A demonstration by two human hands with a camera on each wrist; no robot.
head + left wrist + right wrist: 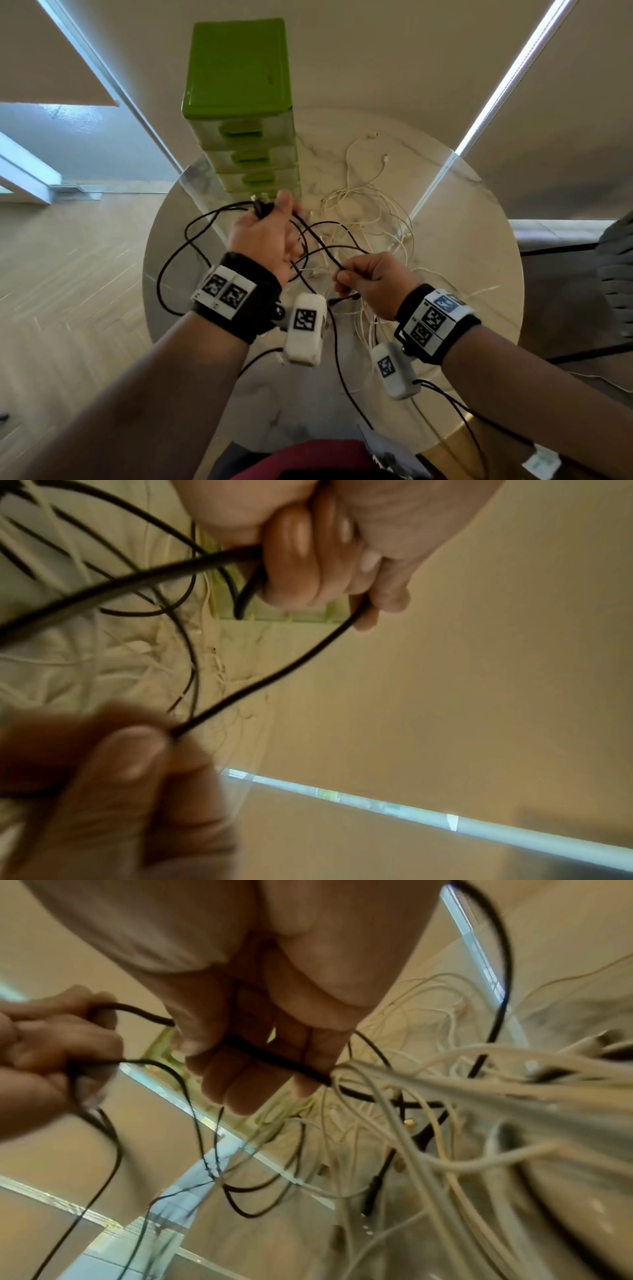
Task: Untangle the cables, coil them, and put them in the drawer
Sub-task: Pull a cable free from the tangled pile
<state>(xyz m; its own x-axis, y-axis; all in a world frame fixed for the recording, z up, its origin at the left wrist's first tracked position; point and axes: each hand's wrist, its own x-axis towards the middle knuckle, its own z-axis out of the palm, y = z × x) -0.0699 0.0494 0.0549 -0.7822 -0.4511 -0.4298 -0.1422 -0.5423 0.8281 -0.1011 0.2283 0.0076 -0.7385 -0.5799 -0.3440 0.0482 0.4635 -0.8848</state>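
Observation:
My left hand is raised in front of the green drawer unit and grips several loops of a black cable, plug ends sticking out above the fist. My right hand pinches the same black cable between thumb and fingers, lower and to the right. In the left wrist view the black cable runs taut from the left hand to the right hand. White cables lie tangled on the round marble table, and some white cables hang near my right hand. All drawers are shut.
The drawer unit stands at the table's far left edge. A dark woven chair sits to the right of the table. Wooden floor lies to the left. Black loops hang over the table's left rim.

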